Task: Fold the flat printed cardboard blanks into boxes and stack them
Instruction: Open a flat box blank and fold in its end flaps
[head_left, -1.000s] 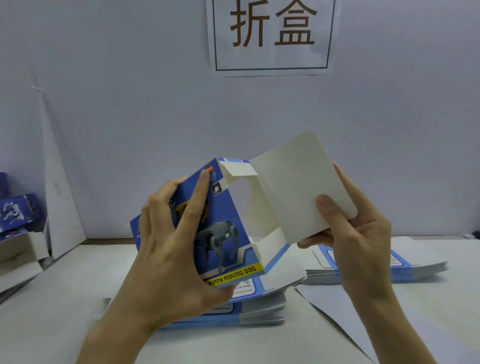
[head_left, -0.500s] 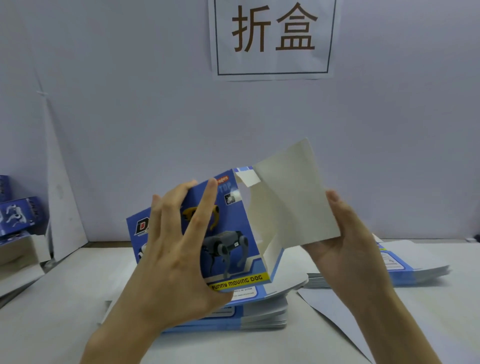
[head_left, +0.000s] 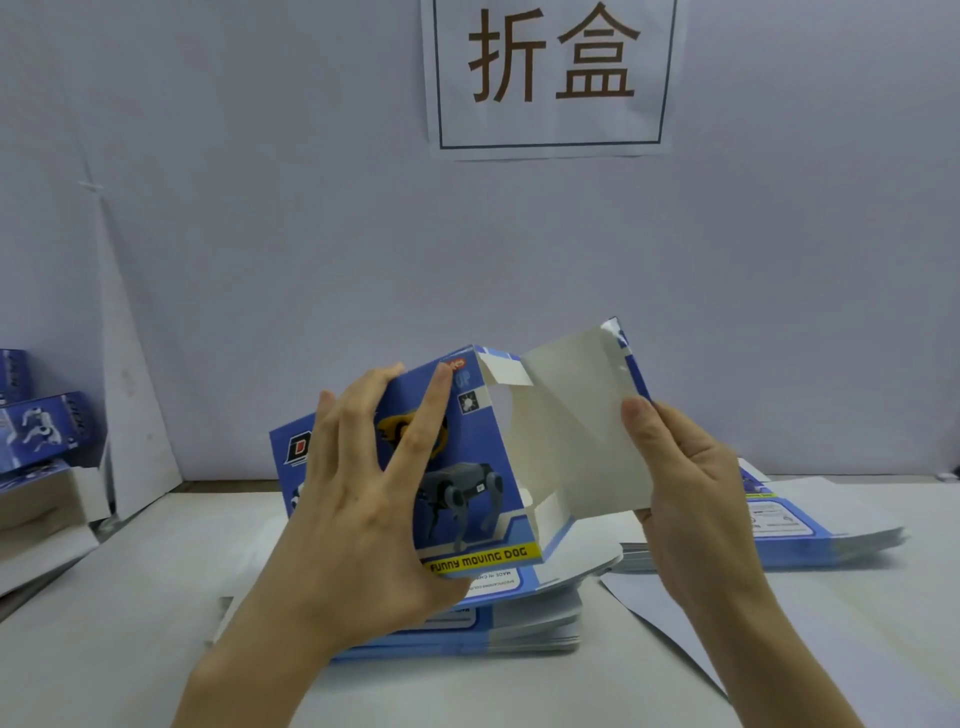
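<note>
A half-formed blue box (head_left: 475, 467) printed with a robot dog and "FUNNY MOVING DOG" is held up above the table. My left hand (head_left: 363, 499) spreads over its printed front face, thumb under the bottom edge. My right hand (head_left: 691, 483) pinches the large white end flap (head_left: 576, 426), which stands out to the right with its plain inside facing me. The box's right end is open. Below lies a stack of flat blanks (head_left: 524, 618), and a second stack of blanks (head_left: 810, 535) lies to the right.
Finished blue boxes (head_left: 41, 426) are piled at the far left edge. A white sheet (head_left: 654, 608) lies on the table under my right forearm. The wall behind carries a paper sign (head_left: 550, 78) with two characters.
The white end flap has swung from tilted back to more upright and closer to the box opening. Both hands and the box have dropped slightly in the view.
</note>
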